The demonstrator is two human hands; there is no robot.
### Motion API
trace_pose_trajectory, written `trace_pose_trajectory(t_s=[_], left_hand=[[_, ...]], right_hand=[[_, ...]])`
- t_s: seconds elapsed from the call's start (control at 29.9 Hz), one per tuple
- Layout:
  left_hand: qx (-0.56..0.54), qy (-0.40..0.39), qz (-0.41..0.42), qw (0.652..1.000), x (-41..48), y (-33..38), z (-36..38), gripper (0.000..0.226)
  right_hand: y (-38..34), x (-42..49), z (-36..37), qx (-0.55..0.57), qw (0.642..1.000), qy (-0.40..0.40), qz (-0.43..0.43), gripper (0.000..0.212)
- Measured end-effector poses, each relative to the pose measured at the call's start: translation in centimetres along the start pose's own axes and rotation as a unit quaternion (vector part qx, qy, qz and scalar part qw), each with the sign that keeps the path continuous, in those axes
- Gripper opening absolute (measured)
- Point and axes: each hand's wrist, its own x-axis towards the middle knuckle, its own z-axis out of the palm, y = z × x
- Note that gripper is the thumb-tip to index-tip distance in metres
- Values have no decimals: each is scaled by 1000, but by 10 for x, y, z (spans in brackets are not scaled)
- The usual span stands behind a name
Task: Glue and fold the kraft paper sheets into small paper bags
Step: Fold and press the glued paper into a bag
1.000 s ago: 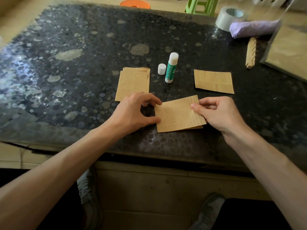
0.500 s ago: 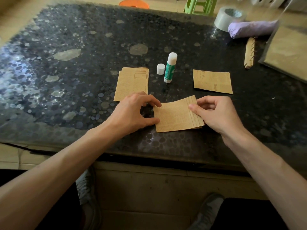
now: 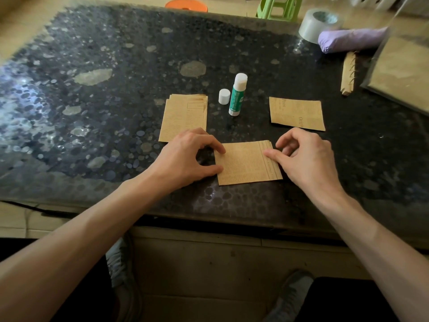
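A folded kraft paper sheet [image 3: 246, 163] with printed text lies flat near the table's front edge. My left hand [image 3: 185, 156] pinches its left edge with thumb and forefinger. My right hand [image 3: 306, 159] presses a fingertip on its right folded strip. Behind my left hand sits a stack of kraft sheets [image 3: 184, 116]. A finished folded piece [image 3: 297, 113] lies at the right. An uncapped glue stick [image 3: 237, 95] stands upright between them, its white cap [image 3: 224, 96] beside it.
The dark pebble-patterned table [image 3: 104, 101] carries a tape roll [image 3: 319, 24], a lilac rolled object [image 3: 350, 39], a paper strip with spiral holes [image 3: 348, 75] and a plastic-covered kraft pad [image 3: 404, 68] at the back right. A green stool [image 3: 278, 6] stands beyond.
The sheet now lies flat on the table instead of bowing up. My right hand has shifted from gripping the right edge to pressing down on it with a fingertip.
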Motion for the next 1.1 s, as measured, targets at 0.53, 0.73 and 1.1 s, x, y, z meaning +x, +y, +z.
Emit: trace_pose_trajectory(t_s=[0.53,0.73,1.1], left_hand=[[85,24,51,995,-10,6,9,56],[91,33,53,994,-9,4,9,74],[115,-15,31,993,-10,5,5,81]], right_hand=[[-8,-32,41,8,950,-45,-310,25],[-6,-34,54,-25,932,-139,-334,49],[24,-3,14,-221,942,-205,-146,67]])
